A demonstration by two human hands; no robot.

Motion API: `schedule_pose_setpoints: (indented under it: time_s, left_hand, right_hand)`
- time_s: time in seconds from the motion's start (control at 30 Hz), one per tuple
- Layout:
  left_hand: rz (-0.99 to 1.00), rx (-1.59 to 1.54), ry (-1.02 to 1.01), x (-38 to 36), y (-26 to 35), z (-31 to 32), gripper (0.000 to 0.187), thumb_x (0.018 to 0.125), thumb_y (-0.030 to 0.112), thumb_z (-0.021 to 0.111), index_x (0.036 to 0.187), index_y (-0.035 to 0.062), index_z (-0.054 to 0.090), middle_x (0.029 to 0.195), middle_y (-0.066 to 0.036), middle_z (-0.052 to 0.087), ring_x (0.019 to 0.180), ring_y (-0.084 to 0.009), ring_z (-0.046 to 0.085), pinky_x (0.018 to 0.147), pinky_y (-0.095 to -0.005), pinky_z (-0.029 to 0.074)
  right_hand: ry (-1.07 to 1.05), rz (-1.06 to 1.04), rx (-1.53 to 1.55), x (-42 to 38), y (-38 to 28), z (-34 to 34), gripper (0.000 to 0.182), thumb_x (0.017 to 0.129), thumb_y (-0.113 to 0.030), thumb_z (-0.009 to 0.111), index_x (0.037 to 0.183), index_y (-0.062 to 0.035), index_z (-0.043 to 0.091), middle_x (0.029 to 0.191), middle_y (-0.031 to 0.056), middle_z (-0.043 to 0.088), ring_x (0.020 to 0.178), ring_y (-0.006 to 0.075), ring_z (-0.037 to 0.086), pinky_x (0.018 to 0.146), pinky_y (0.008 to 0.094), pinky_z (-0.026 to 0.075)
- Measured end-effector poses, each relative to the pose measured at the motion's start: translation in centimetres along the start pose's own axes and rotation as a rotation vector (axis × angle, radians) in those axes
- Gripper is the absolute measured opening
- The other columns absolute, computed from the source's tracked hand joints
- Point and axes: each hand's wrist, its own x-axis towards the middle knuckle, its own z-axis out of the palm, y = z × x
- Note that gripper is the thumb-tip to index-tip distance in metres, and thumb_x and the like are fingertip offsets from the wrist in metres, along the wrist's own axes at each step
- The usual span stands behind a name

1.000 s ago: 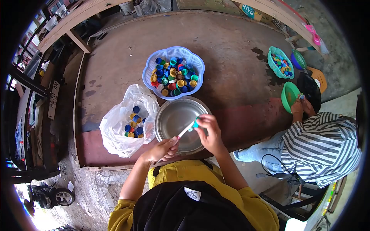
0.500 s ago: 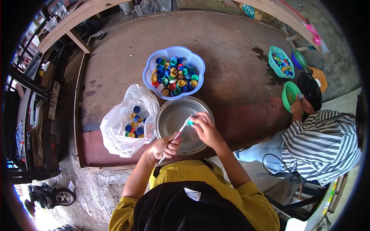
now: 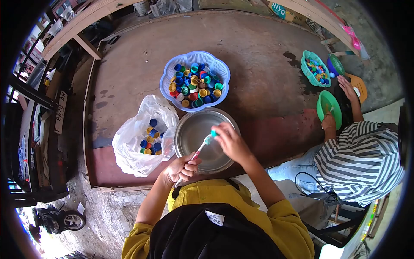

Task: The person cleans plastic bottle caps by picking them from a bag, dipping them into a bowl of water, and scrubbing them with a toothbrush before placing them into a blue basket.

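Note:
My left hand [image 3: 184,167] is closed around the handle of a toothbrush [image 3: 199,151], its bristle head pointing up and to the right. Between the fingers of my right hand [image 3: 230,140] is a green bottle cap [image 3: 214,134], just beside the brush head. Both hands are above a round metal bowl [image 3: 180,134]. Behind the bowl stands a blue plastic basket [image 3: 167,69] heaped with coloured bottle caps [image 3: 199,85]. To the left, a clear plastic bag [image 3: 129,149] lies open with more caps [image 3: 149,140] in it.
On the right, a person in a striped shirt [image 3: 362,162] reaches over a green basin [image 3: 323,103]. Near it are a turquoise basket [image 3: 307,71] of small coloured pieces and a black plastic bag [image 3: 340,93]. A wooden beam [image 3: 86,30] runs along the table's far side.
The brush head and the cap have come slightly apart, the toothbrush dropping a little. The other person's hands have separated, one reaching outward past the basin.

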Motion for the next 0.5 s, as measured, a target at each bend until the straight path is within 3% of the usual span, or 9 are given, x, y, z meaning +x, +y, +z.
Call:
schedule_pose_setpoints:
  time_s: [0.07, 0.17, 0.2, 0.33, 0.43, 0.5]
  left_hand:
    - [0.004, -0.019, -0.060, -0.1, 0.1, -0.5, 0.036, 0.094, 0.042, 0.032, 0.071, 0.0149, 0.034, 0.055, 0.009, 0.022, 0.040, -0.0003, 0.016, 0.030, -0.0147, 0.009]
    - [0.003, -0.022, 0.024, 0.2, -0.2, -0.5, 0.036, 0.094, 0.042, 0.032, 0.071, 0.0147, 0.034, 0.055, 0.009, 0.022, 0.040, -0.0005, 0.016, 0.030, -0.0145, 0.010]
    - [-0.004, 0.036, 0.032, 0.4, -0.3, -0.1, 0.037, 0.094, 0.043, 0.032, 0.071, 0.0146, 0.035, 0.055, 0.009, 0.021, 0.040, -0.0006, 0.015, 0.030, -0.0144, 0.010]
    - [0.078, -0.025, 0.037, -0.1, -0.1, 0.1, 0.039, 0.095, 0.043, 0.028, 0.071, 0.0136, 0.033, 0.054, 0.008, 0.021, 0.040, -0.0008, 0.017, 0.031, -0.0145, 0.010]
    - [0.119, 0.274, 0.235, 0.8, -0.6, 1.1, 0.039, 0.094, 0.045, 0.027, 0.070, 0.0147, 0.033, 0.054, 0.009, 0.020, 0.041, -0.0010, 0.015, 0.031, -0.0148, 0.010]
    - [0.134, 0.402, 0.273, 1.3, -1.5, 1.8, 0.039, 0.094, 0.046, 0.026, 0.071, 0.0153, 0.033, 0.055, 0.008, 0.020, 0.042, -0.0020, 0.014, 0.033, -0.0168, 0.010]
  right_hand:
    - [0.036, 0.102, 0.022, 0.4, 0.6, -0.6, 0.033, 0.077, -0.009, 0.063, 0.108, -0.0070, 0.053, 0.097, 0.0115, 0.048, 0.084, 0.0245, 0.055, 0.073, 0.0349, 0.046]
    - [-0.049, -0.144, 0.032, -0.3, -1.8, 0.5, 0.032, 0.078, -0.011, 0.063, 0.108, -0.0069, 0.053, 0.097, 0.0112, 0.048, 0.084, 0.0238, 0.055, 0.072, 0.0347, 0.046]
    - [-0.038, -0.135, -0.018, -0.1, -1.7, 0.7, 0.033, 0.078, -0.011, 0.063, 0.108, -0.0069, 0.053, 0.096, 0.0111, 0.049, 0.083, 0.0240, 0.055, 0.072, 0.0348, 0.045]
    - [0.119, 0.112, 0.057, 0.7, -0.5, -0.2, 0.027, 0.081, -0.009, 0.059, 0.106, -0.0040, 0.051, 0.093, 0.0140, 0.050, 0.082, 0.0292, 0.054, 0.072, 0.0353, 0.044]
    - [0.058, 0.041, 0.166, -0.3, -2.5, 1.2, 0.030, 0.078, -0.012, 0.063, 0.104, -0.0032, 0.051, 0.092, 0.0146, 0.052, 0.085, 0.0300, 0.055, 0.073, 0.0361, 0.044]
    - [0.213, 0.032, 0.105, 0.4, -1.3, 2.3, 0.029, 0.078, -0.013, 0.063, 0.102, -0.0020, 0.051, 0.089, 0.0140, 0.052, 0.080, 0.0277, 0.054, 0.070, 0.0358, 0.043]
